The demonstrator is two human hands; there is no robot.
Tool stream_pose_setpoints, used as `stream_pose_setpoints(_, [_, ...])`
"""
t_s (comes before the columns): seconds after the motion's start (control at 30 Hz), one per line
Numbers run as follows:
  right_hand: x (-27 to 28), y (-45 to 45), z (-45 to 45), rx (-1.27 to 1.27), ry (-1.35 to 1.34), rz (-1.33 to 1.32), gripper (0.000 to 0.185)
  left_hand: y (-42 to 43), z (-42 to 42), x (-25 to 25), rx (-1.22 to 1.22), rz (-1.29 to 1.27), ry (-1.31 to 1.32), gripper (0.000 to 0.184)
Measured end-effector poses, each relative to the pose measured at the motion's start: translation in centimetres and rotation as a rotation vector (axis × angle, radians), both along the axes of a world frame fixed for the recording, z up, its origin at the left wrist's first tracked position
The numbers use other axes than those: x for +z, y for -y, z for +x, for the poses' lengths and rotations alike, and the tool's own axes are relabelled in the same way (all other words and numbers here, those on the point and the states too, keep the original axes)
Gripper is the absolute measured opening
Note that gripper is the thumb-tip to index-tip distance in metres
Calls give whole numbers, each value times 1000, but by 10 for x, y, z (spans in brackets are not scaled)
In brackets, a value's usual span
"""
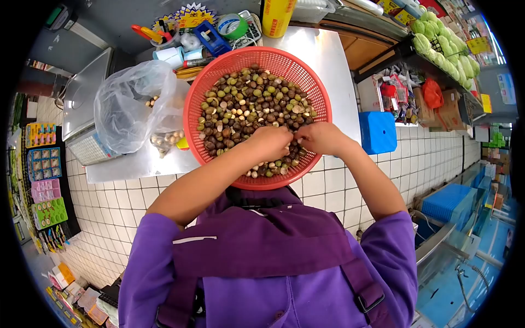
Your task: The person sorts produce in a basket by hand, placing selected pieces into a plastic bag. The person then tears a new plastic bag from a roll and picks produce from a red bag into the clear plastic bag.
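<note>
A round red plastic basket [193, 104] holds a heap of brown and green nuts [249, 87], with some pale peeled ones among them. Over the lower middle of the heap, my left hand [270, 143] has its fingers curled together. Close to its right, my right hand [320, 138] is closed in a pinch, its fingertips nearly meeting the left ones. What either hand holds is too small and hidden to name. Left of the basket lies a clear plastic bag [128, 109] with a few pale nuts inside, and a smaller clear bag of nuts [165, 139] touches the table.
The basket stands on a metal table [339, 82]. Behind it are a blue tape dispenser [212, 38], green tape [232, 26] and a yellow canister [278, 16]. A scale [90, 147] is at the left, a blue stool [378, 133] at the right.
</note>
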State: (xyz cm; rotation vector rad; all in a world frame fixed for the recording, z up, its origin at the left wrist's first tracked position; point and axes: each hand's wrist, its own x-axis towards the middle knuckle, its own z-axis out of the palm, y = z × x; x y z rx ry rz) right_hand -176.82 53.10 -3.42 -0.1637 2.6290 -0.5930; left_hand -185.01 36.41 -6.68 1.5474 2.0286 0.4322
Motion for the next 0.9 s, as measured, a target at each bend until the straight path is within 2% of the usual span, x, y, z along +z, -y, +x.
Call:
stream_pose_setpoints(0.17, [-2,13,-1,22,-67,135,16,2,16,-4,-120,146,-214,12])
stream_pose_setpoints(0.23, [-2,10,-10,-228,-81,-181,18,8,16,-8,-71,182,-159,12])
stream_pose_setpoints(0.27, [-7,8,-17,-444,36,-406,19,14,17,-6,-79,201,-163,12])
stream_pose_setpoints(0.33, [6,12,-42,-671,177,-791,19,19,15,0,-67,222,-171,13])
stream_pose_setpoints(0.37, [29,21,-59,-769,290,-990,19,20,14,2,-87,189,-167,14])
stream_pose_setpoints(0.43, [66,53,-91,-657,313,-1183,20,20,12,7,-97,161,-170,16])
stream_pose_setpoints(0.5, [97,91,-126,-466,291,-1264,21,21,11,11,-48,165,-140,17])
stream_pose_setpoints(0.57, [122,134,-160,-274,251,-1189,23,24,16,-11,-8,168,-182,18])
stream_pose_setpoints(0.63, [109,171,-200,-98,249,-1152,24,23,17,-14,80,217,-100,18])
stream_pose_setpoints(0.67, [104,192,-211,-117,265,-1027,26,20,18,-8,104,76,-43,30])
stream_pose_setpoints(0.77, [83,216,-234,-58,214,-769,29,30,15,-7,171,174,42,33])
stream_pose_setpoints(0.8, [81,220,-237,12,149,-637,31,42,8,39,173,-50,222,33])
stream_pose_setpoints(0.83, [80,217,-237,16,149,-634,31,54,9,39,156,85,274,31])
stream_pose_setpoints(0.87, [81,208,-230,30,44,-747,31,68,11,38,136,218,328,30])
stream_pose_setpoints(0.9, [82,196,-222,41,-64,-860,31,90,4,58,130,323,387,24])
